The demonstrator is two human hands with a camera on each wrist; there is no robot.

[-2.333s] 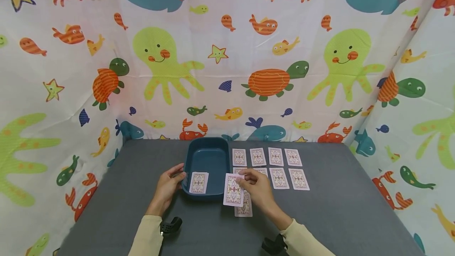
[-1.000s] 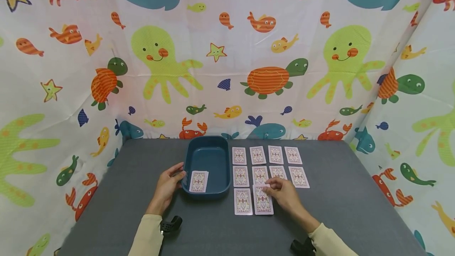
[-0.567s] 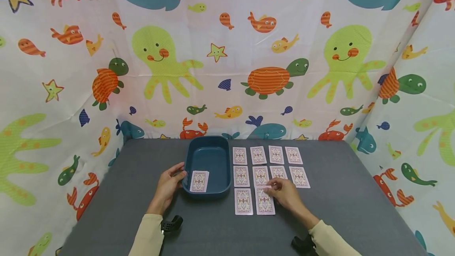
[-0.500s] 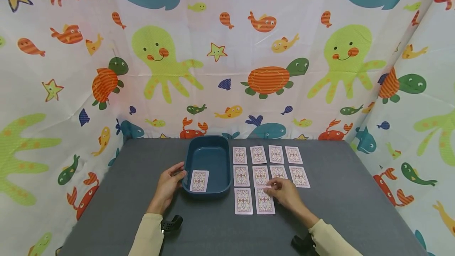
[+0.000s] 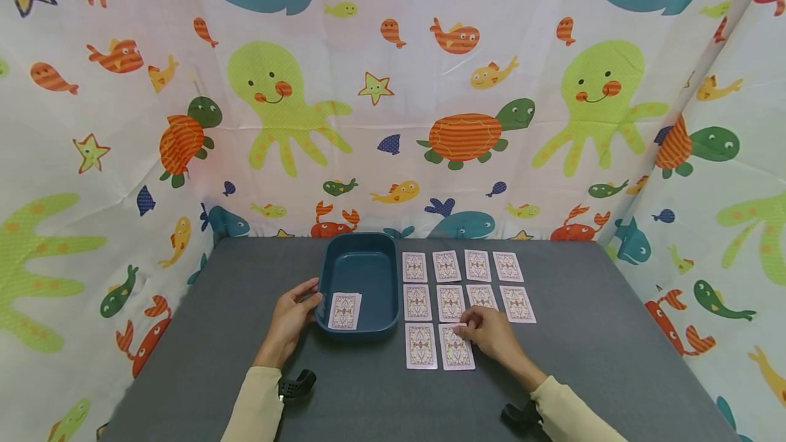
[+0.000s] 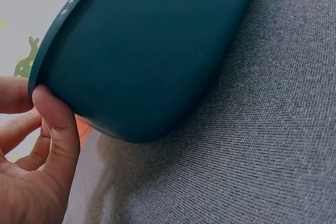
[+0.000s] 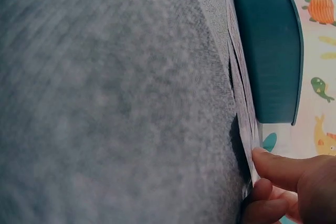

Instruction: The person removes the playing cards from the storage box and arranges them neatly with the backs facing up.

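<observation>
A dark teal tray (image 5: 376, 282) stands at the middle of the table, with a small stack of playing cards (image 5: 344, 311) face down inside. My left hand (image 5: 288, 319) pinches its left rim; the left wrist view shows the thumb on the outer wall (image 6: 142, 61). At the front row my right hand (image 5: 494, 338) holds the upper right corner of a face-down playing card (image 5: 457, 352). In the right wrist view the thumb (image 7: 275, 167) lies on the card's top and the fingers curl by its edge. Another playing card (image 5: 421, 346) lies just left of it.
Two rows of face-down playing cards (image 5: 476, 265) lie behind the right hand, right of the tray. Grey cloth (image 5: 381, 401) covers the table. A curtain with sea animals (image 5: 381, 142) hangs behind and at both sides. A dark strap device (image 5: 297, 384) sits on the left wrist.
My right hand has carried the playing card rightward from the tray's front corner and lowered it beside the first front-row card. Over the last half second it stays nearly still. The left hand keeps its place.
</observation>
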